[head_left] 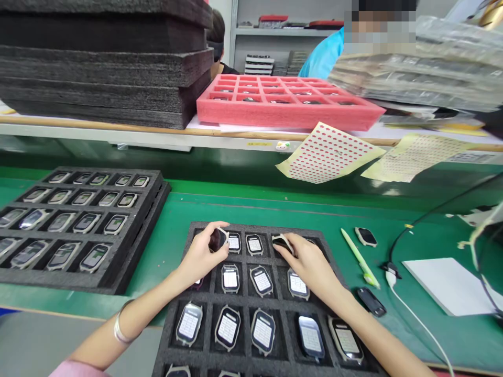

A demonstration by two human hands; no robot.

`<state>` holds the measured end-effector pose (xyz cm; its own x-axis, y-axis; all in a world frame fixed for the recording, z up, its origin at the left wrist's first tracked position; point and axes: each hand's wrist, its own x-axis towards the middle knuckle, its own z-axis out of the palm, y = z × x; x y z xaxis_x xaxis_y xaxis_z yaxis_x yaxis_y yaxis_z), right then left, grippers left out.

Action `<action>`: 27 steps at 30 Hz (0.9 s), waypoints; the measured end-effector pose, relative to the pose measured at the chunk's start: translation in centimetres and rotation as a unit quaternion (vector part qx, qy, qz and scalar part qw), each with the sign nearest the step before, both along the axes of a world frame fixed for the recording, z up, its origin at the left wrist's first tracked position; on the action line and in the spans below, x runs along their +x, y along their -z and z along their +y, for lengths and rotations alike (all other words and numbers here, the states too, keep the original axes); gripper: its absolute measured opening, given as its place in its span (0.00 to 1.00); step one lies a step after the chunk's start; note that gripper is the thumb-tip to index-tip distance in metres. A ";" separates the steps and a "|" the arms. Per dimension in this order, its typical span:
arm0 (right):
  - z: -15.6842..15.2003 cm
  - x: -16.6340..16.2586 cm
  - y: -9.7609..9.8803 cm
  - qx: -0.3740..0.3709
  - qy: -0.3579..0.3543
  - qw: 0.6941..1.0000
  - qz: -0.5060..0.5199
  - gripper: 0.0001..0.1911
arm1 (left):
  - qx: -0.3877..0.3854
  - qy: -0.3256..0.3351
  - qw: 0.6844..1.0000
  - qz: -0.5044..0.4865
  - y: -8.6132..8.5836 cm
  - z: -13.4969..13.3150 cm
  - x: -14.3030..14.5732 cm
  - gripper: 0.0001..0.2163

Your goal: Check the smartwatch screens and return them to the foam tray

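My left hand pinches a strapless smartwatch with a dark screen at the back left of a black foam tray. Over a back-row slot further right, my right hand grips another strapless watch, tilted and partly covered by the fingers. Several watch bodies sit in the tray's slots around both hands, mostly with lit white screens, such as the watch between them. My right forearm hides part of the tray's right side.
More watches fill a second foam tray at left. Right of my tray lie a green pen, a lone watch, a black case, a white cable and a white pad. A shelf above holds a pink foam tray and stacked black foam.
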<state>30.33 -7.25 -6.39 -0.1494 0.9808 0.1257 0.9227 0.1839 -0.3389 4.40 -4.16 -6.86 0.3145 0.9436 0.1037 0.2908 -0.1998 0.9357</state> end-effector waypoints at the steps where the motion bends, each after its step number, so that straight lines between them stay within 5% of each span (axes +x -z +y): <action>1: 0.1 0.0 -0.5 -0.004 0.000 0.999 0.053 0.09 | 0.005 0.000 1.000 0.005 0.0 -0.1 0.1 0.18; 3: 0.5 -0.1 -1.6 -0.036 -0.013 0.976 0.215 0.11 | 0.018 0.001 1.000 0.017 -0.1 -0.2 0.3 0.18; 6: 1.2 -0.5 -3.2 -0.133 -0.044 0.883 0.447 0.13 | 0.046 0.008 0.999 0.027 -0.7 -0.3 0.8 0.18; 13: 2.9 -2.2 -4.7 -0.260 -0.106 0.679 0.679 0.24 | 0.043 0.013 0.999 -0.014 -3.2 -0.3 2.4 0.19; 16: 3.2 -2.6 -4.3 -0.244 -0.117 0.663 0.698 0.22 | 0.011 0.009 0.998 -0.058 -3.2 0.0 3.0 0.18; 21: 3.1 -2.4 -3.2 -0.268 -0.109 0.678 0.675 0.37 | -0.013 -0.011 0.996 -0.091 -1.2 0.3 3.4 0.18; 27: 2.6 -2.5 -2.2 -0.303 -0.121 0.649 0.687 0.23 | -0.041 -0.024 0.992 -0.116 -0.1 0.1 3.4 0.18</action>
